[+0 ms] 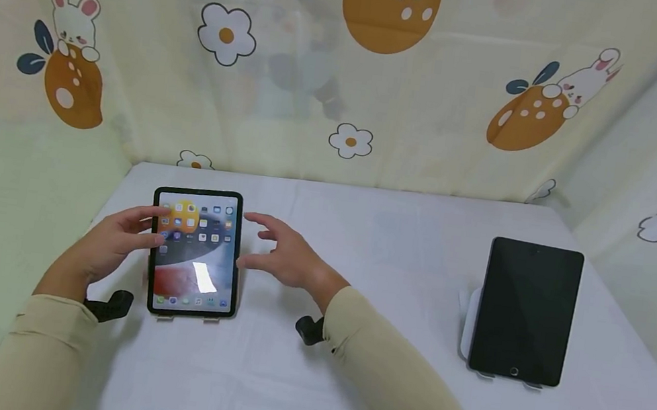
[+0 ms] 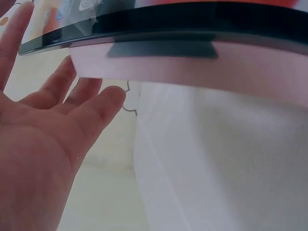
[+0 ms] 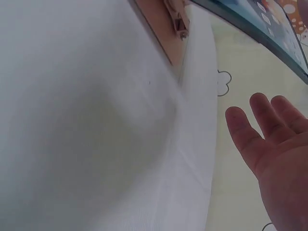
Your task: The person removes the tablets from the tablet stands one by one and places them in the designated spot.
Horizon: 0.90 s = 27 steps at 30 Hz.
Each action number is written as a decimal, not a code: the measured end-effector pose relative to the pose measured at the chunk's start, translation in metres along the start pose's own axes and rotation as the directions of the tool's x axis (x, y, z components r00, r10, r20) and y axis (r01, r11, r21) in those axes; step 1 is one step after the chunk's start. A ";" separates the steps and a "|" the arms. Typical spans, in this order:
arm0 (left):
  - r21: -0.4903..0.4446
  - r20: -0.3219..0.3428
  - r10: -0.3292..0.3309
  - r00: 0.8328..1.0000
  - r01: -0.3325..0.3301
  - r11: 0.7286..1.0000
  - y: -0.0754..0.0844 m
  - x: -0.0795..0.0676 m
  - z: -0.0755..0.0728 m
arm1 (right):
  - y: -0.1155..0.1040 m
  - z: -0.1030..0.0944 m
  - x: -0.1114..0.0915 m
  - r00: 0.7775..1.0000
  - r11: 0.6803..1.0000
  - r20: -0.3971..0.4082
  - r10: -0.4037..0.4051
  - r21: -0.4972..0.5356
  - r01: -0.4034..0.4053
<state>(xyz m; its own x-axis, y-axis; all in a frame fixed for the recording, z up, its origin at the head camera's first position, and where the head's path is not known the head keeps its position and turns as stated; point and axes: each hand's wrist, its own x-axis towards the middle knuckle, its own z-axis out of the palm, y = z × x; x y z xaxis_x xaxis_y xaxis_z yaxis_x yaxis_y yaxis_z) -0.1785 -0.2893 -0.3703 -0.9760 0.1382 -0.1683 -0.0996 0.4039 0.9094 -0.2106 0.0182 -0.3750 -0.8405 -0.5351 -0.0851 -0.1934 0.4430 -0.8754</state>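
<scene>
On its stand [image 3: 159,29] atop the table [image 1: 360,249], the lit tablet [image 1: 194,261] should prove stiff, slick (and breakable); best gripped by both side edges; left hand [image 1: 108,241] and right hand [image 1: 289,254] flank it, fingers parted; left contact unclear.

On a white cloth-covered table [image 1: 373,244], a lit rectangular tablet [image 1: 195,254] stands left of a black rectangular tablet [image 1: 526,312], a cream fabric curtain [image 1: 274,148] behind.

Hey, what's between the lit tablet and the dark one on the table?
In the head view: the right hand, a black wrist device and a sleeve, then white cloth toward the dark tablet.
</scene>
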 end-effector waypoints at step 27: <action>-0.163 0.071 0.061 0.996 -0.048 0.985 -0.008 0.008 0.001 | -0.013 0.013 0.028 0.991 0.981 0.135 -0.001 0.192 -0.025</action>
<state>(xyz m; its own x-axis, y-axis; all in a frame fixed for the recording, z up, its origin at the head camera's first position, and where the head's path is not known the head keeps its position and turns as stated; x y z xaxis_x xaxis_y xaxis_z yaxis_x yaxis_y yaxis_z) -0.1850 -0.2911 -0.3792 -0.9640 0.2265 -0.1396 -0.0826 0.2441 0.9662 -0.2249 -0.0117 -0.3720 -0.7645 -0.6276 -0.1471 -0.0715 0.3094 -0.9482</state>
